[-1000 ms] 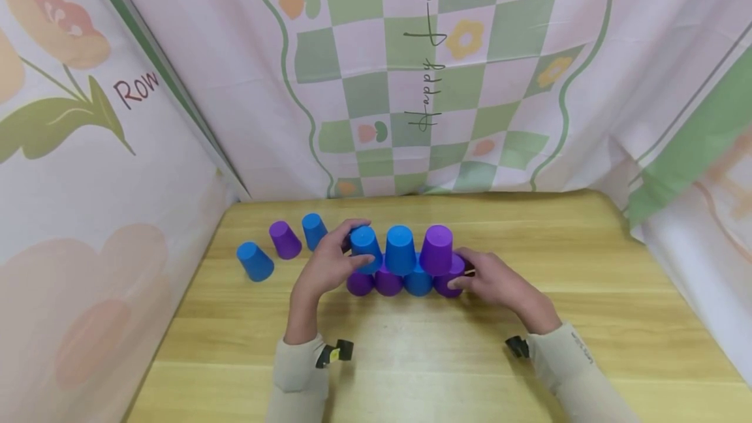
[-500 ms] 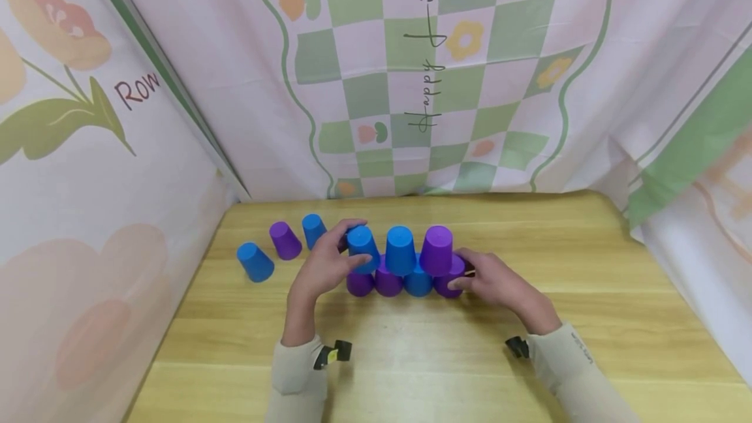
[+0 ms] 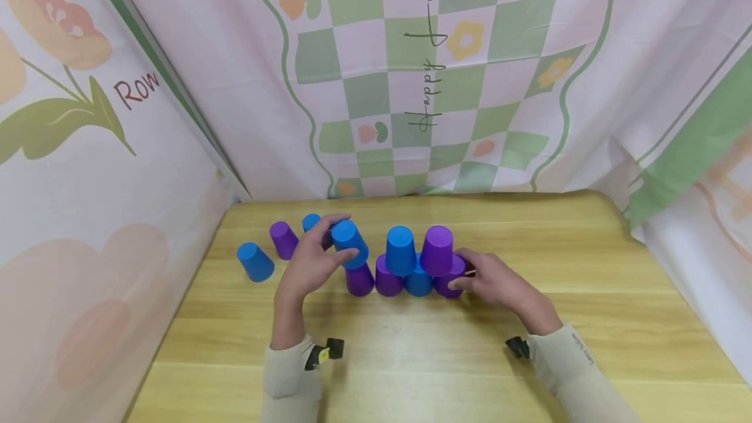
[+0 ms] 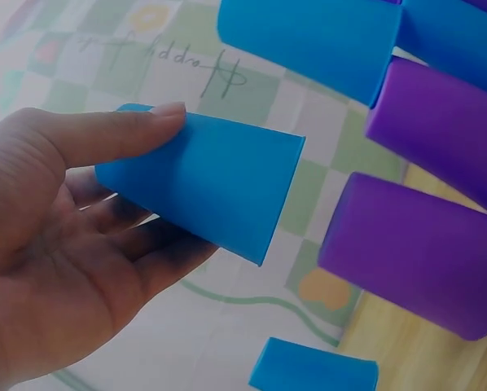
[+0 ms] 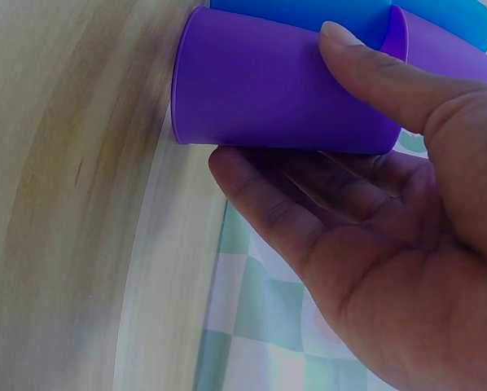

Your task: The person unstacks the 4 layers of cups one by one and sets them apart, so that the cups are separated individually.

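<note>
My left hand (image 3: 308, 266) grips an upside-down blue cup (image 3: 348, 243) between thumb and fingers; in the left wrist view that cup (image 4: 203, 175) is apart from the purple cup (image 4: 414, 257) at the row's left end. Several upturned cups form the bottom row, with a purple cup (image 3: 389, 279) and a blue cup (image 3: 418, 284) in its middle. A blue cup (image 3: 400, 250) and a purple cup (image 3: 437, 250) stand on top. My right hand (image 3: 490, 282) holds the purple cup (image 5: 284, 81) at the row's right end, thumb on one side, fingers along the other.
Left of the stack stand a blue cup (image 3: 255, 262), a purple cup (image 3: 284, 240) and another blue cup (image 3: 311, 221), partly hidden behind my left hand. The wooden table (image 3: 411, 358) ends at a printed curtain (image 3: 411, 162) behind the cups.
My left hand has moved left with the blue cup, which has come away from the blue cup beside it and now tilts. The right hand stays in place.
</note>
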Motion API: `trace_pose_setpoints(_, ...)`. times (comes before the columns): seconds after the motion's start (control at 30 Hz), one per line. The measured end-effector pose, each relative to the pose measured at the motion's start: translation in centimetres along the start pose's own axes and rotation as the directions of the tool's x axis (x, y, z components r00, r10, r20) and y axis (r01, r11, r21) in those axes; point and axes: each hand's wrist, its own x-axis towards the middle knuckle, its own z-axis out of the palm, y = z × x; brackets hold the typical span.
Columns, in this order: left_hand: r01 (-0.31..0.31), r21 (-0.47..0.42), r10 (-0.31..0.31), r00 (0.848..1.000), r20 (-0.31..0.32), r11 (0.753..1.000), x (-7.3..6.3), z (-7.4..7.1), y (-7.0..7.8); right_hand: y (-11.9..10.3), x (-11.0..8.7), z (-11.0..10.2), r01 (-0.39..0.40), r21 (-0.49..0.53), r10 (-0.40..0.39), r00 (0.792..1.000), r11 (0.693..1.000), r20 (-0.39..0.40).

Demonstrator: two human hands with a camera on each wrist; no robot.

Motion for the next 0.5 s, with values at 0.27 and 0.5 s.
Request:
trace_pose_setpoints(0.27, -0.017, 0.005, 0.017, 0.998, -0.059, 1.0, -0.6, -1.2, -0.1, -0.1, 0.0, 0.0, 0.001, -0.002, -0.001, 1.0, 1.0, 0.0)
trace_pose_setpoints(0.5, 0.01, 0.01, -0.009, 0.997, -0.081, 1.0, -1.0, -2.1, -0.1, -0.1, 0.0, 0.0, -0.015, 0.002, 0.015, 1.0, 1.0, 0.008)
